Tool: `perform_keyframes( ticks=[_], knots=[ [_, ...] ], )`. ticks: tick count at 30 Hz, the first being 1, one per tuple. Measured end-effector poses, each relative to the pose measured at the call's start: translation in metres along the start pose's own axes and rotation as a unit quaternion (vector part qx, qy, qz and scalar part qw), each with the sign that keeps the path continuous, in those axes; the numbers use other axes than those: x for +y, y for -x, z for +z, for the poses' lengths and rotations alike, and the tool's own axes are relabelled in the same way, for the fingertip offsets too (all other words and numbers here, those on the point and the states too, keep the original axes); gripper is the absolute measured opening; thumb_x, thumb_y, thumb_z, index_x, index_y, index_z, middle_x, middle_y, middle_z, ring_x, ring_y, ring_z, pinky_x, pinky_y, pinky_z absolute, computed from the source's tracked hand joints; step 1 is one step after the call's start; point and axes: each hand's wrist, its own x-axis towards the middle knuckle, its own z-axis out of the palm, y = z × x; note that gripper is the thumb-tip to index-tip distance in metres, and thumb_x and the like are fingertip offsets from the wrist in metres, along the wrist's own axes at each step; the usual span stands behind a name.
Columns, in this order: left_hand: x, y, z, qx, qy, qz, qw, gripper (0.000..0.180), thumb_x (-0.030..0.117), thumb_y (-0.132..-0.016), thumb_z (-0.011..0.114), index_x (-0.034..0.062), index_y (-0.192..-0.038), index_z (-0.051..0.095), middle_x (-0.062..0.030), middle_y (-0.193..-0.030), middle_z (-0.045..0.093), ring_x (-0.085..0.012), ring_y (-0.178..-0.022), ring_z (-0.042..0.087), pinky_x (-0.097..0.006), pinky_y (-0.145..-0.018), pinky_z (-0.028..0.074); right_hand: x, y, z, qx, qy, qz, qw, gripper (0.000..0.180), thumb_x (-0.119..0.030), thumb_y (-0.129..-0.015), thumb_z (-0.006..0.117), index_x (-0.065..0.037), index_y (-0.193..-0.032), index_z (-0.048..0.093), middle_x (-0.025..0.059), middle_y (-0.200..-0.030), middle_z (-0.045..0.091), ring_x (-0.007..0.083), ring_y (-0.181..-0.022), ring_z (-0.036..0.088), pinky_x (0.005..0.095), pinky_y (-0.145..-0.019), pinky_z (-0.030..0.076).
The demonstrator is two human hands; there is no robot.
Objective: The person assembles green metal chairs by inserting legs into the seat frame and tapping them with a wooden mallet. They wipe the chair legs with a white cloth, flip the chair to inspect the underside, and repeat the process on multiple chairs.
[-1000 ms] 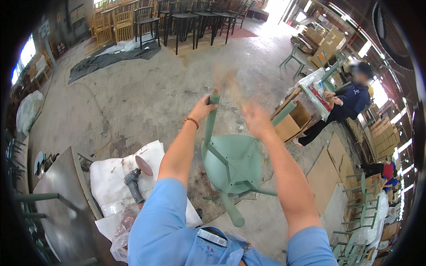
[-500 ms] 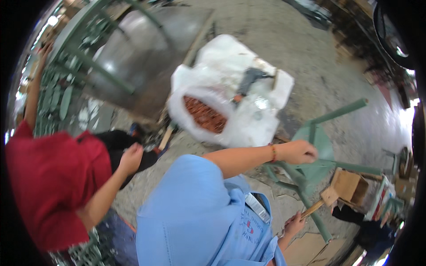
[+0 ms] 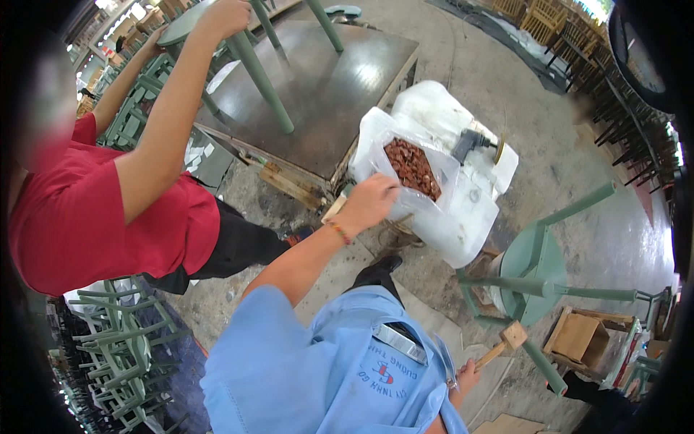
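Note:
My left hand point(image 3: 367, 205), with a beaded bracelet at the wrist, hovers at the near left rim of a clear plastic bag point(image 3: 450, 181). Its fingers are curled together; whether anything is between them is hidden. Small reddish-brown pieces point(image 3: 413, 168) fill the bag. Low on the right, my right hand point(image 3: 466, 375) grips the handle of a wooden mallet point(image 3: 514, 335), its head up beside a leg of the green stool. This stool point(image 3: 553, 260) lies with its round seat down and its legs sticking out towards me and to the sides.
The bag and a power drill point(image 3: 471, 145) rest on a white-wrapped surface point(image 3: 463, 231). At left, a person in red point(image 3: 137, 210) handles another green stool point(image 3: 264, 87) on a dark metal-topped table point(image 3: 325, 87). Stacked green frames point(image 3: 130, 347) stand lower left; a wooden box point(image 3: 578, 336) sits right.
My left hand has swung left from over the stool to the bag's rim. The mallet stays in my right hand. The person in red has raised an arm to the stool on the table.

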Motion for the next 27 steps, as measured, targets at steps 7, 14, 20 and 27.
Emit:
perform_keyframes(
  ticks=[7,14,20,27],
  knots=[
    [-0.022,-0.099,0.062,-0.35,-0.364,-0.014,0.863,0.024,0.013,-0.086,0.057,0.007,-0.1,0.075,-0.0145,-0.109,0.071,-0.0298,-0.101,0.069,-0.041,-0.082,0.056,-0.01,0.006,0.004,0.029,0.065,-0.01,0.997,0.021,-0.028,-0.089,0.059,-0.008,-0.082,0.055,0.0046,-0.063,0.05,0.0183,-0.053,0.049,0.0337,-0.046,0.04],
    [-0.024,-0.105,0.057,-0.384,-0.31,0.049,0.868,0.019,0.01,-0.081,0.06,0.0017,-0.091,0.075,-0.0191,-0.095,0.072,-0.0324,-0.09,0.071,-0.043,-0.075,0.057,-0.001,-0.014,-0.029,0.089,-0.008,0.004,0.996,0.037,-0.038,-0.091,0.059,-0.004,-0.078,0.053,0.0068,-0.059,0.052,0.0198,-0.047,0.046,0.0326,-0.041,0.036],
    [-0.022,-0.099,0.056,-0.424,-0.343,0.101,0.832,0.02,0.012,-0.082,0.061,0.0003,-0.088,0.075,-0.0187,-0.098,0.072,-0.0324,-0.089,0.071,-0.043,-0.074,0.057,-0.046,-0.009,-0.042,0.133,0.027,-0.081,0.987,0.026,-0.033,-0.088,0.059,-0.009,-0.081,0.063,0.01,-0.069,0.065,0.0254,-0.056,0.056,0.0415,-0.047,0.043],
    [-0.006,-0.102,0.023,-0.32,-0.223,0.057,0.919,0.028,0.009,-0.085,0.057,-0.0008,-0.111,0.056,-0.0235,-0.088,0.067,-0.0371,-0.087,0.068,-0.046,-0.074,0.054,-0.15,0.055,-0.006,0.249,-0.051,-0.255,0.933,0.026,-0.026,-0.091,0.064,-0.004,-0.082,0.053,0.008,-0.061,0.052,0.0182,-0.05,0.048,0.0336,-0.043,0.038]
  ],
)
